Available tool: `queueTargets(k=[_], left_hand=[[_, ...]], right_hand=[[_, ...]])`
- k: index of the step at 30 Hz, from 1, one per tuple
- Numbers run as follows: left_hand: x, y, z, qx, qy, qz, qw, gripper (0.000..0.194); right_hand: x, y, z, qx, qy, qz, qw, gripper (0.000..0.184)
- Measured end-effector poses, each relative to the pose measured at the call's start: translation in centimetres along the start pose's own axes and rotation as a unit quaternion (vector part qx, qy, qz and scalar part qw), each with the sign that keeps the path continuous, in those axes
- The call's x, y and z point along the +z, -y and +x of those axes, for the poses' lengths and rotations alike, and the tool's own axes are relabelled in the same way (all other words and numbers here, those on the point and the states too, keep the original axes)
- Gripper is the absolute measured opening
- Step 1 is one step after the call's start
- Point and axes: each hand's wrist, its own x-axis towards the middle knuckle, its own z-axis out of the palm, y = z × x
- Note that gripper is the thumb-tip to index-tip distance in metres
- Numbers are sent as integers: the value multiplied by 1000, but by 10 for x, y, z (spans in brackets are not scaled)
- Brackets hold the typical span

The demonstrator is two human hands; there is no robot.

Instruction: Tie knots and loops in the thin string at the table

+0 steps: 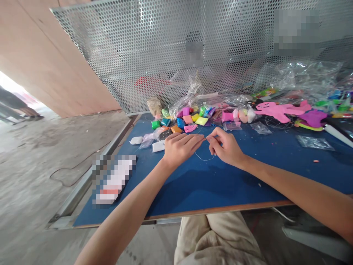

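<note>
Beige trousers (215,239) are seen below the near edge of the table (193,197); a broad blue stretch is spread between that edge and the wrists. Beyond, coloured packets (180,123) are piled. Thin string (205,160) is pinched in each closed grip, left hand (183,146) and right hand (224,146), its loop drooped between them.
</note>
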Motion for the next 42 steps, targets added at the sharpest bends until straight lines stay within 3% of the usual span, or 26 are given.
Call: queueTargets(k=[6, 11, 17, 25, 28, 31, 38, 42], left_hand=[[-6, 5, 2, -60, 99, -46, 992, 20], [-6, 9, 0, -88, 70, -62, 992, 19], [-2, 5, 0, -84, 76, -73, 991, 21], [0, -4, 4, -103, 50, -14, 993, 16], [-2, -8, 4, -139, 38, -30, 989, 18], [-3, -13, 5, -209, 51, -117, 970, 22], [0, -20, 7, -325, 81, -331, 882, 28], [0, -20, 7, -326, 85, -333, 880, 28]], right_hand=[[0, 0, 2, 3, 30, -14, 999, 27], [4, -1, 1, 6, 92, 19, 996, 44], [6, -5, 1, 74, 70, 119, 988, 51], [5, 1, 1, 11, 17, 17, 1000, 56], [5, 1, -1, -9, 6, -15, 1000, 55], [3, -2, -1, -25, -1, -37, 999, 53], [-2, -8, 3, -38, -17, -65, 997, 47], [-5, -10, 6, -58, -28, -85, 994, 27]])
